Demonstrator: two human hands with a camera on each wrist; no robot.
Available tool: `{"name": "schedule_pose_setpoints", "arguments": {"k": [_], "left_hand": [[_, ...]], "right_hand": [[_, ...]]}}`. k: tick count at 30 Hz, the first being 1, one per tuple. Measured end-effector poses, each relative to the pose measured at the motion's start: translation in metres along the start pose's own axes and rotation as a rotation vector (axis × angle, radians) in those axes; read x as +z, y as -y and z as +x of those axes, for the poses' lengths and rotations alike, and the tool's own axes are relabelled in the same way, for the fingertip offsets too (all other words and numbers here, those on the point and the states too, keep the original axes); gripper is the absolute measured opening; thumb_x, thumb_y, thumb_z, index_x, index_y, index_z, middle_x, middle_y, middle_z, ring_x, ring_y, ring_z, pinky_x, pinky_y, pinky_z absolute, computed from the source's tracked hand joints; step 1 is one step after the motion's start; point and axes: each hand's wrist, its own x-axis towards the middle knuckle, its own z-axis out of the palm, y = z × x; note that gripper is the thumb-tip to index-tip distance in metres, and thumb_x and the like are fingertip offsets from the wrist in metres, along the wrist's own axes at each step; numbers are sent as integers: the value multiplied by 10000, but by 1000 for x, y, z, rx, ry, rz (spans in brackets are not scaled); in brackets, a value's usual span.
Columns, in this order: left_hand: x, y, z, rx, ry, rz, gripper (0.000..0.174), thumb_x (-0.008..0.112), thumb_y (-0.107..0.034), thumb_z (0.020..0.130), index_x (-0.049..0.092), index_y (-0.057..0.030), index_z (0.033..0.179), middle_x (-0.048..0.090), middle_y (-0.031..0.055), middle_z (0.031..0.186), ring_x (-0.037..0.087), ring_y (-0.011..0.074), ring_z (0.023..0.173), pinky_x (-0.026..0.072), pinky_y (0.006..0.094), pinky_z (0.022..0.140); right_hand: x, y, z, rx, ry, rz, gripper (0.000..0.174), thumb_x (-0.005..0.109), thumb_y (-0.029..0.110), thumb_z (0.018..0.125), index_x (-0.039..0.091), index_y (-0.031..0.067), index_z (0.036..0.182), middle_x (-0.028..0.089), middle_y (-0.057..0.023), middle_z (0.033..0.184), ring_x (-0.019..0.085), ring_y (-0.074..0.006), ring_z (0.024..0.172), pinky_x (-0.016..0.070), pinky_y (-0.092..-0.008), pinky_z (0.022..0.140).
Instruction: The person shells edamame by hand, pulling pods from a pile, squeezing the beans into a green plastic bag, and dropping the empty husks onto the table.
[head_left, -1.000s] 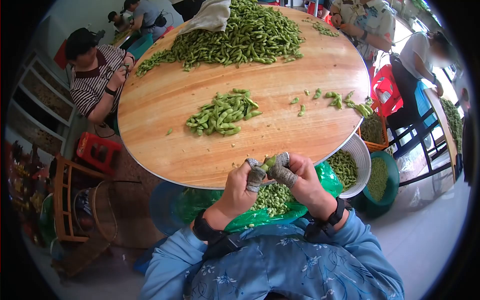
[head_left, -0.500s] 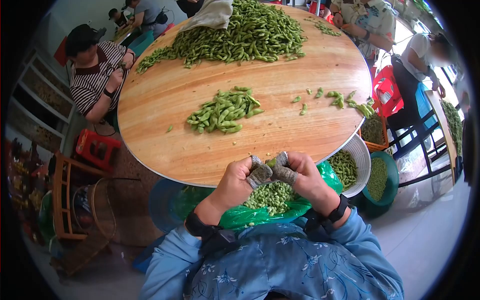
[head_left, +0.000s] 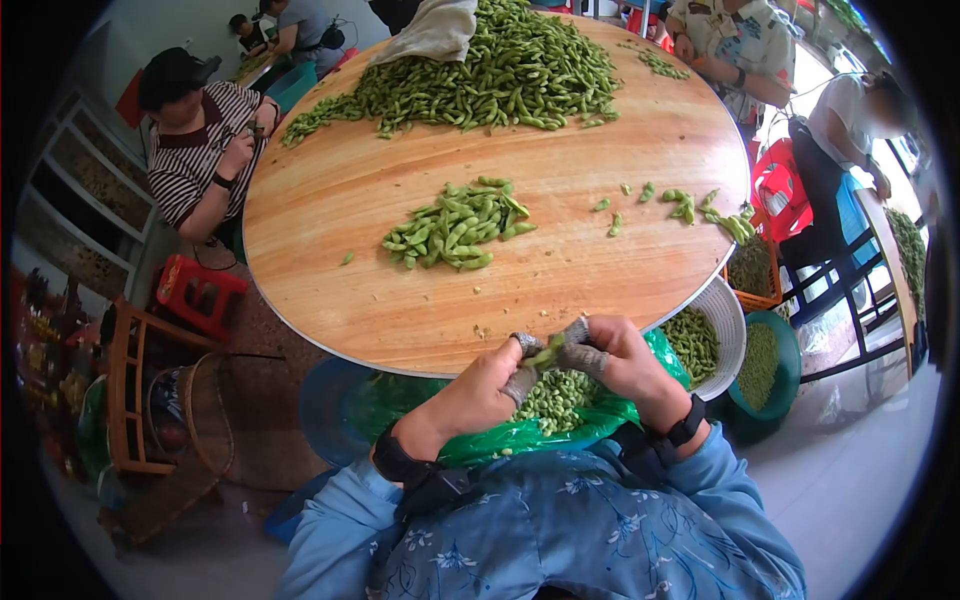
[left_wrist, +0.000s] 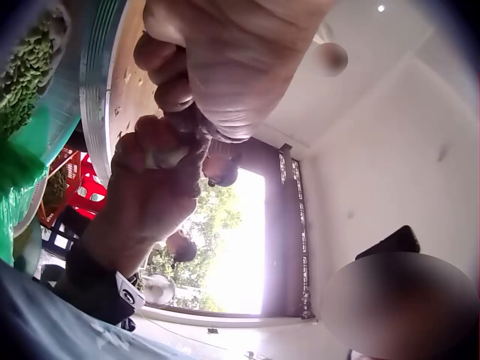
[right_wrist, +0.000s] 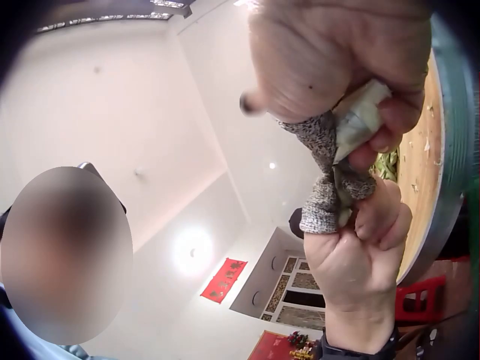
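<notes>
A green soybean pod (head_left: 545,353) is pinched between both hands, over the near edge of the round table. My left hand (head_left: 475,388) holds its left end with thumb and forefinger. At the other end, my right hand (head_left: 635,368) grips it in the same way. Grey knit covers (right_wrist: 321,206) wrap the thumbs and forefingers and hide part of the pod. Directly below lie shelled beans (head_left: 556,400) in a green plastic bag (head_left: 500,438). A small heap of pods (head_left: 455,228) rests on the table in front of the hands.
The wooden table (head_left: 340,210) bears a large pod pile (head_left: 500,85) under a pale cloth (head_left: 430,32). To the right stand a white basket (head_left: 735,335) of pods and a green basin (head_left: 785,395) of beans. Other people sit around the room.
Both hands have come slightly nearer the body, still holding a pod. More of the pod shows between the fingertips than half a second ago. The head view has shifted slightly.
</notes>
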Motion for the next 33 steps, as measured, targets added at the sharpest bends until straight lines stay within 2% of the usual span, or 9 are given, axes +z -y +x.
{"name": "schedule_pose_setpoints", "arguments": {"k": [7, 9, 13, 16, 20, 23, 25, 26, 33], "left_hand": [[-26, -12, 11, -69, 54, 295, 168, 580, -90, 785, 537, -14, 928, 584, 63, 750, 549, 136, 697, 438, 270, 648], [-37, -10, 30, -67, -288, 525, 232, 627, -168, 762, 541, -14, 913, 594, 116, 722, 580, 212, 655, 452, 316, 611], [-55, 6, 72, 31, -362, 847, 268, 619, -232, 756, 540, -13, 890, 589, 174, 712, 584, 307, 655, 449, 378, 595], [-56, 14, 87, -135, -237, 1050, 264, 578, -249, 753, 534, -9, 856, 565, 222, 684, 562, 372, 672, 423, 459, 593], [-58, 26, 75, 23, -312, 1065, 150, 570, -88, 709, 514, 9, 809, 556, 199, 596, 571, 297, 560, 447, 389, 529], [-56, 29, 56, -51, -340, 474, 131, 577, -12, 711, 520, -10, 828, 567, 108, 612, 541, 172, 519, 432, 299, 475], [-49, 26, 43, -156, -366, -372, 103, 568, 0, 755, 523, -48, 836, 537, -15, 681, 465, 31, 533, 360, 161, 431], [-48, 24, 36, -184, -294, -559, 125, 542, 37, 763, 519, -34, 863, 538, -10, 747, 507, 71, 607, 410, 199, 495], [-48, 30, 33, -82, -287, -70, 121, 569, 0, 768, 527, -33, 877, 539, -5, 744, 500, 60, 626, 416, 182, 522]], "right_hand": [[-88, 26, -68, 12, -358, -736, 56, 563, -13, 744, 580, -39, 791, 565, -34, 647, 532, -81, 622, 421, -245, 534], [-105, 35, -90, 101, -596, -1116, 68, 560, -36, 730, 585, -37, 793, 575, -48, 634, 548, -87, 625, 421, -250, 528], [-110, 39, -106, 218, -691, -1259, 92, 555, -41, 741, 585, -45, 828, 600, -71, 681, 574, -104, 663, 443, -244, 562], [-90, 25, -94, -34, -713, -796, 124, 564, -18, 767, 575, -57, 885, 605, -79, 729, 573, -104, 686, 461, -220, 607], [-49, 16, -63, -65, -490, -538, 147, 571, 11, 784, 579, -33, 924, 599, -42, 766, 557, -84, 726, 460, -212, 643], [-19, 15, -36, -6, -275, -308, 185, 563, 49, 806, 568, -26, 975, 593, -36, 826, 537, -72, 763, 449, -214, 682], [-1, 8, -14, 9, -195, -84, 219, 555, 84, 819, 549, -34, 1004, 586, -31, 888, 524, -65, 822, 434, -221, 730], [4, 2, -3, -8, -163, -7, 275, 551, 104, 825, 512, -40, 1056, 573, -25, 929, 510, -67, 859, 419, -228, 765], [8, -3, 19, -7, -207, 55, 306, 549, 115, 831, 486, -31, 1092, 558, -18, 928, 512, -79, 835, 418, -220, 758]]}}
